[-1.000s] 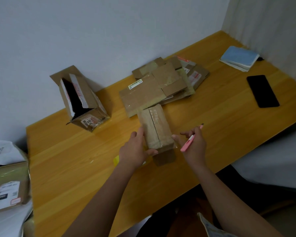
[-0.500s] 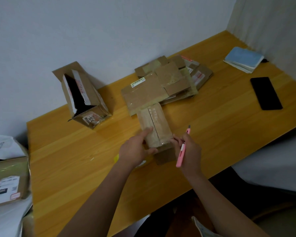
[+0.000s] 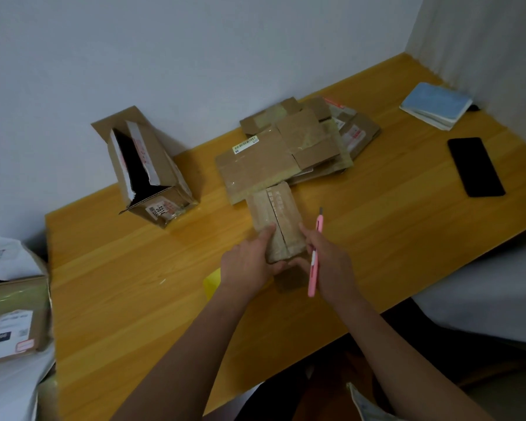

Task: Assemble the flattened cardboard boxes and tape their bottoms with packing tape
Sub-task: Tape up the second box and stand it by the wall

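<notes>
My left hand (image 3: 249, 264) grips the near left end of the small taped box (image 3: 278, 221), fingers curled onto its top, while my right hand (image 3: 328, 265) braces its right side and pinches the pink box cutter (image 3: 315, 256) against the palm. The small box sits on the wooden table (image 3: 134, 284) just in front of the flattened box pile (image 3: 286, 150); an open box (image 3: 148, 165) lies on its side left of that pile

Dim, soft indoor light w/ faint shadows; wide-angle warp, blurry edges.
</notes>
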The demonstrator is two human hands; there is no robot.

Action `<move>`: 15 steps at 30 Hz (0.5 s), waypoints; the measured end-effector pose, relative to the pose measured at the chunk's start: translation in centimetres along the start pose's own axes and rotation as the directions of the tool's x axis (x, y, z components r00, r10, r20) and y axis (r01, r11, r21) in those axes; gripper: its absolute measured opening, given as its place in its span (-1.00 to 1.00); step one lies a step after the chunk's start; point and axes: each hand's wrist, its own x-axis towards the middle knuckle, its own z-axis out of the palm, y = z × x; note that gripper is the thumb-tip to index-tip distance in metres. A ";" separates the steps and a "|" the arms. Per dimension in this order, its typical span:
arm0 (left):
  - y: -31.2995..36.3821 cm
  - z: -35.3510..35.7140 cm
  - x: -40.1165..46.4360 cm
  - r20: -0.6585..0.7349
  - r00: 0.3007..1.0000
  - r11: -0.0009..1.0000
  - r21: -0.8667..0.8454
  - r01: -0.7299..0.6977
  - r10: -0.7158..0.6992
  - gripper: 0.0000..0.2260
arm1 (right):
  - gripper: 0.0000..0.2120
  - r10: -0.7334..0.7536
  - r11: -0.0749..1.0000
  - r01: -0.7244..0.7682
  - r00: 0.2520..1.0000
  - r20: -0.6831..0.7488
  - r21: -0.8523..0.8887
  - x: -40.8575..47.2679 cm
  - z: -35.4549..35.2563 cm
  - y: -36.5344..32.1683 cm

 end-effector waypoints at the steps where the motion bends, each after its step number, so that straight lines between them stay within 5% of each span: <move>1: 0.0 0.0 0.0 -0.001 1.000 1.000 0.006 0.009 -0.009 -0.32 | -0.40 -0.012 1.000 0.011 0.999 -0.034 -0.018 0.1 0.3 0.3; 7: 0.8 0.4 -0.2 -0.038 0.999 0.996 0.092 -0.005 0.008 -0.36 | -0.69 -0.077 0.995 0.081 0.995 -0.059 0.060 0.7 -0.2 1.4; 11: 1.0 0.3 -0.1 -0.008 1.000 0.996 0.085 -0.006 0.006 -0.35 | -0.89 0.065 0.970 -0.075 0.997 0.051 0.231 0.6 -0.9 1.5; 13: 1.0 0.0 -0.1 0.014 1.000 0.997 0.074 -0.010 0.009 -0.33 | -0.81 0.237 0.852 -0.264 0.965 0.116 0.453 0.8 -1.7 0.6; 15: 1.0 0.2 -0.2 0.010 1.000 0.997 0.079 -0.006 0.006 -0.33 | -0.68 0.383 0.599 -0.473 0.878 0.287 0.646 1.5 -3.0 -0.2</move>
